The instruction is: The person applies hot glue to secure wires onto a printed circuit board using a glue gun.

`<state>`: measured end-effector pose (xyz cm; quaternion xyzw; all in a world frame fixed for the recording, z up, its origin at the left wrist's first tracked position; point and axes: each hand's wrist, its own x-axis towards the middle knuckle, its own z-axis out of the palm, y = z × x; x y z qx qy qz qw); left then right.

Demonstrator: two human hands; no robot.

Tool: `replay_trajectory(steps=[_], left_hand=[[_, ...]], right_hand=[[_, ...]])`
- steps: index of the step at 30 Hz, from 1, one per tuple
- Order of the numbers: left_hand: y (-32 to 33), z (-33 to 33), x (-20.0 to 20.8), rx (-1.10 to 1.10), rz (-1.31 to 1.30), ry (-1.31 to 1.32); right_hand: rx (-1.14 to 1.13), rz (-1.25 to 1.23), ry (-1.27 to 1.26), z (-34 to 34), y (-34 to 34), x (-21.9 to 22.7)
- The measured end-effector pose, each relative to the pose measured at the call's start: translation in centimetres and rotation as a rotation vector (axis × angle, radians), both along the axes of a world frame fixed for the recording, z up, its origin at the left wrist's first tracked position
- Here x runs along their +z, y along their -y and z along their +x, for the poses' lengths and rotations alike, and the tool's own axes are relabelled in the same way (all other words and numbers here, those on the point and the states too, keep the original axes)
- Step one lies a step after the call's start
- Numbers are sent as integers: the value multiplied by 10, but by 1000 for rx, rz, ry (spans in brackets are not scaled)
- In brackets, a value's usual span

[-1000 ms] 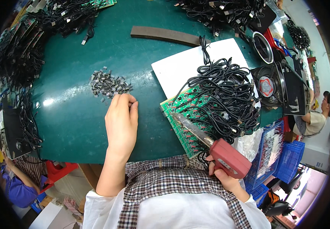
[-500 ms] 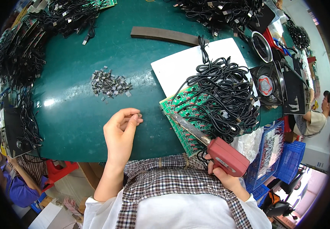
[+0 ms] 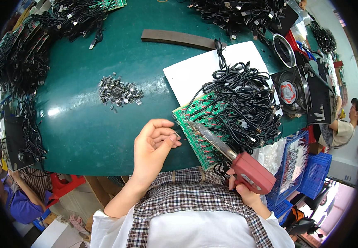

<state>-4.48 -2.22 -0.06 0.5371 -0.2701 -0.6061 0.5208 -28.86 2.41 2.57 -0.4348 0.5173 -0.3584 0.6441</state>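
Note:
My left hand (image 3: 153, 151) hovers palm-up over the green table (image 3: 88, 128), pinching a tiny metal connector (image 3: 177, 134) between thumb and fingertips, close to the left edge of a green circuit board (image 3: 195, 128). My right hand (image 3: 243, 191) grips the red handle of a soldering gun (image 3: 249, 171); its long tip (image 3: 205, 132) rests on the board. A tangle of black cables (image 3: 241, 107) lies on the board's far side.
A small heap of metal connectors (image 3: 119, 91) lies left of centre. White sheet (image 3: 195, 72), dark strip (image 3: 179, 38), black fans (image 3: 288, 89), more cable piles (image 3: 17, 62) and blue baskets (image 3: 303, 173) surround the work area. Other people sit at right and lower left.
My left hand has left the connector heap, drawn back toward me and turned palm-up, carrying one connector toward the circuit board. The right hand and soldering gun have stayed put.

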Motion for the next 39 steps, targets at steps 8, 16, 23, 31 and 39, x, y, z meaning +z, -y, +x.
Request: replay_trajectory(steps=[8,16,23,31,39], left_hand=[[10,-5,-5,3,-63,50],[18,-1,-1,-49,-12,46],[18,-2,-2,-21,-10,10],[19,-2,-2,-28,-13,9],[20,-2,-1,-36,-14,-3]], right_hand=[[125,-65,-51,-7,-3,-2],[21,17,7,-5,-4,-5],[111,-52,-204,-7,-7,-9],[62,14,-31,-5,-5,-7],[59,-23,-138,-4,-6,-8]])
